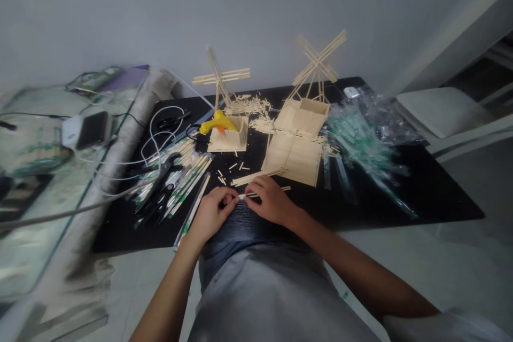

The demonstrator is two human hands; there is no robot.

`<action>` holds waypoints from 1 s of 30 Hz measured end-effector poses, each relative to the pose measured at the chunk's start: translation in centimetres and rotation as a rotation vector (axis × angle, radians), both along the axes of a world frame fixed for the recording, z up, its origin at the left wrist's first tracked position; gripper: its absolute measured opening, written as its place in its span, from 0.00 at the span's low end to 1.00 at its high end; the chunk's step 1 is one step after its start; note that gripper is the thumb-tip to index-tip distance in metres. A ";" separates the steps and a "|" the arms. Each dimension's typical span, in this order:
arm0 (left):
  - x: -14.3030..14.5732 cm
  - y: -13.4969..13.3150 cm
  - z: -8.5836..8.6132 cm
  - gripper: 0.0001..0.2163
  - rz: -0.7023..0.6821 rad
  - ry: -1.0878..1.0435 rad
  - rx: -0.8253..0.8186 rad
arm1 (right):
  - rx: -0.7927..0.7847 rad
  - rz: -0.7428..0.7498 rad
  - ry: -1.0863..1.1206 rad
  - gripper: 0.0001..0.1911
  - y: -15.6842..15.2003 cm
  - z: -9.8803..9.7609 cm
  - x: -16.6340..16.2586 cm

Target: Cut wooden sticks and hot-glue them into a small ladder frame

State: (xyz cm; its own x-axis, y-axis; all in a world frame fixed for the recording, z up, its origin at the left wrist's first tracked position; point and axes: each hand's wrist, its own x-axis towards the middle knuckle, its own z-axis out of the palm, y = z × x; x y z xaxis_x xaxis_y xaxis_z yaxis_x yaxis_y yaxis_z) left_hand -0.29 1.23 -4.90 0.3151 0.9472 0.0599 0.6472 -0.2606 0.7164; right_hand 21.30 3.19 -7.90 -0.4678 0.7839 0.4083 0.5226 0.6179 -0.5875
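Near the front edge of the black table, my left hand (214, 210) and my right hand (271, 201) are close together with fingers pinched. Between them are thin pale wooden sticks (241, 196), which look like chopsticks; their ends stick out past my right hand. My fingers cover much of them, so how many there are I cannot tell. Just beyond the fingers lie more loose sticks (253, 177), with short cut pieces (222, 177) to their left. A flat panel of sticks (294, 157) lies beyond my right hand.
A yellow glue gun (218, 122) rests on a small wooden box (227, 142). Behind stand two stick windmill shapes, left (218, 76) and right (318, 61). Wrapped chopsticks (188, 181) and black-handled pliers (162, 181) lie left, beside white cables (152, 133). Plastic wrappers (364, 139) cover the right.
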 end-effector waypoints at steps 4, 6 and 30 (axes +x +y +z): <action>0.0 -0.2 -0.3 0.07 0.007 -0.001 0.017 | 0.006 0.001 0.006 0.05 0.0 -0.1 0.0; -0.1 -0.2 -0.4 0.07 0.008 0.000 0.025 | 0.006 0.002 0.007 0.06 0.0 -0.1 0.1; -0.1 -0.5 -1.2 0.08 0.032 0.001 0.051 | -0.020 0.000 0.019 0.07 0.0 -0.1 0.2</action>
